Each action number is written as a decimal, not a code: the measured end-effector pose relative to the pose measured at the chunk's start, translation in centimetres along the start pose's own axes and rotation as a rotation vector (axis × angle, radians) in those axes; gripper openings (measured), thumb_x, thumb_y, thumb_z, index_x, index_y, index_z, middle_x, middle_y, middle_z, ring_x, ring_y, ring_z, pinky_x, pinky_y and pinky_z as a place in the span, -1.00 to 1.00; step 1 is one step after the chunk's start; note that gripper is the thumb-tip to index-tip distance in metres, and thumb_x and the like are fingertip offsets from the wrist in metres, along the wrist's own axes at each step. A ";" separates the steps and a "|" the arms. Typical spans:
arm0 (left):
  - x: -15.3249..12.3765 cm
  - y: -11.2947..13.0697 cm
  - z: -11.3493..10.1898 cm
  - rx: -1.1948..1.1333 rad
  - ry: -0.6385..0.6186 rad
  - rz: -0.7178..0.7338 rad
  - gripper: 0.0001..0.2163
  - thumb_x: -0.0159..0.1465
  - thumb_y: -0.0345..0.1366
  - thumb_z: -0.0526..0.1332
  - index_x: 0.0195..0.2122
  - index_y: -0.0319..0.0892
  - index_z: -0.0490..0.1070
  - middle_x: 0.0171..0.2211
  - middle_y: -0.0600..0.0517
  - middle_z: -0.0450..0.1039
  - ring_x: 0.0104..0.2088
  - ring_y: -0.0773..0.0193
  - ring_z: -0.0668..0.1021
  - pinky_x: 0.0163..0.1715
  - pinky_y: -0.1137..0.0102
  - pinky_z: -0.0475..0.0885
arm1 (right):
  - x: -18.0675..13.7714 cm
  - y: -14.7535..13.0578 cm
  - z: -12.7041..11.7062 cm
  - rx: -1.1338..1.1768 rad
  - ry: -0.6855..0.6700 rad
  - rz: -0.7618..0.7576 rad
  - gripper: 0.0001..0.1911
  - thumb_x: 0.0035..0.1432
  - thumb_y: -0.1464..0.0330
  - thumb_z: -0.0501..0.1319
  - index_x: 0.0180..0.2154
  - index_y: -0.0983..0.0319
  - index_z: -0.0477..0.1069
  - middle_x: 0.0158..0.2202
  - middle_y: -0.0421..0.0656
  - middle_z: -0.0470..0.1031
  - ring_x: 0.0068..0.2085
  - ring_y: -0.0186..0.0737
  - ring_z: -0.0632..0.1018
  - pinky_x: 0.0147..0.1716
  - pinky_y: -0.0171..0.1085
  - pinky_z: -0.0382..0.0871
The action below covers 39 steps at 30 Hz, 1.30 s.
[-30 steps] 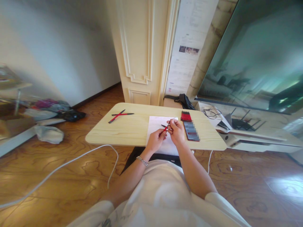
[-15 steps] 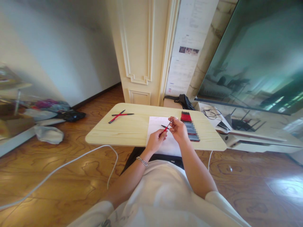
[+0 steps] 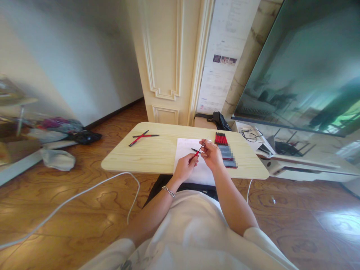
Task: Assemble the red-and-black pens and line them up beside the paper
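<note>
Over a sheet of white paper (image 3: 182,147), both my hands meet at one red pen (image 3: 198,153). My left hand (image 3: 184,168) is closed around its red lower end. The fingers of my right hand (image 3: 213,153) pinch the thin dark upper end, which slants up to the right. A black pointed piece (image 3: 194,150), perhaps a pen part, shows on the paper just behind the pen; my fingers hide some of it. At the left of the table, two red-and-black pens (image 3: 139,138) lie crossed.
A row of several red pens (image 3: 221,139) lies right of the paper, with grey packs (image 3: 227,153), partly pixelated, below it. All this is on a pale wooden table (image 3: 163,165). Behind stand a black bag (image 3: 221,120) and a white cabinet (image 3: 306,165); a white cable (image 3: 84,193) crosses the floor.
My hands and the pen stay almost exactly in place, with only a very slight shift of the right fingers. Nothing on the table has moved.
</note>
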<state>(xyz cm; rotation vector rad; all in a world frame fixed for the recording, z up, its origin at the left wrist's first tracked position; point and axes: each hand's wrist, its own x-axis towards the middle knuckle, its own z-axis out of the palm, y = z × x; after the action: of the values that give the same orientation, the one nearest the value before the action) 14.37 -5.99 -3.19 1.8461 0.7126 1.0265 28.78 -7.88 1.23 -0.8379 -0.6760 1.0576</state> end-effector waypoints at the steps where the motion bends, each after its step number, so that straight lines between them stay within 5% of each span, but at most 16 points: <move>1: 0.0 0.0 0.0 0.000 0.001 0.002 -0.63 0.31 0.01 0.04 -0.20 -0.18 0.45 -0.39 0.00 0.53 -0.43 0.30 0.56 -0.38 0.43 0.42 | 0.0 0.0 0.0 -0.003 0.000 -0.001 -0.75 -0.05 0.21 0.34 -0.30 0.20 0.51 -0.26 -0.13 0.56 -0.50 -0.41 0.39 -0.71 -0.42 0.06; 12: 0.0 -0.2 0.0 0.001 -0.006 -0.001 -0.62 0.31 0.01 0.04 -0.18 -0.18 0.45 -0.37 0.00 0.53 -0.42 0.30 0.56 -0.37 0.43 0.42 | -0.2 0.1 0.0 -0.029 -0.026 -0.027 -0.74 -0.06 0.21 0.36 -0.31 0.19 0.50 -0.27 -0.16 0.53 -0.51 -0.45 0.36 -0.69 -0.44 0.03; 22: 0.1 -0.3 0.0 -0.002 -0.012 0.010 -0.62 0.32 -0.01 0.03 -0.14 -0.18 0.46 -0.38 0.01 0.53 -0.43 0.30 0.56 -0.38 0.43 0.42 | -0.4 0.6 -0.2 -0.320 0.023 -0.165 -0.66 0.00 0.10 0.29 -0.30 0.23 0.52 -0.28 -0.13 0.53 -0.47 -0.42 0.37 -0.63 -0.43 0.07; 28: 0.1 -0.2 0.0 0.009 0.010 -0.007 -0.62 0.31 0.00 0.05 -0.21 -0.19 0.48 -0.41 0.00 0.53 -0.43 0.28 0.56 -0.37 0.42 0.42 | -0.4 1.9 -0.8 -0.553 0.020 -0.207 -0.60 0.05 0.07 0.23 -0.28 0.27 0.54 -0.45 -0.14 0.49 -0.49 -0.35 0.38 -0.60 -0.38 0.14; 35: 0.2 -0.6 0.0 -0.079 0.015 -0.022 -0.62 0.30 0.01 0.08 -0.15 -0.18 0.47 -0.39 -0.01 0.53 -0.42 0.29 0.56 -0.36 0.42 0.44 | -0.1 1.3 -1.6 -0.652 -0.089 -0.205 -0.62 0.10 0.11 0.19 -0.21 0.26 0.54 -0.41 -0.12 0.53 -0.47 -0.29 0.44 -0.59 -0.35 0.19; 39: 0.4 -1.2 0.2 -0.204 0.044 -0.050 -0.60 0.28 0.03 0.10 -0.09 -0.20 0.44 -0.38 -0.03 0.51 -0.43 0.30 0.56 -0.37 0.42 0.47 | 1.3 0.0 -2.6 -0.956 -0.090 -0.269 -0.70 0.13 0.24 0.16 -0.20 0.25 0.55 -0.27 -0.08 0.58 -0.34 -0.21 0.52 -0.38 -0.27 0.36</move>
<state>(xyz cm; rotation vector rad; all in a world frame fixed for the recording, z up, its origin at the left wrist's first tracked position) 14.67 -5.22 -4.12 1.6270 0.6518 1.0694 31.31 -7.34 -0.01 -1.4609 -1.3702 0.4879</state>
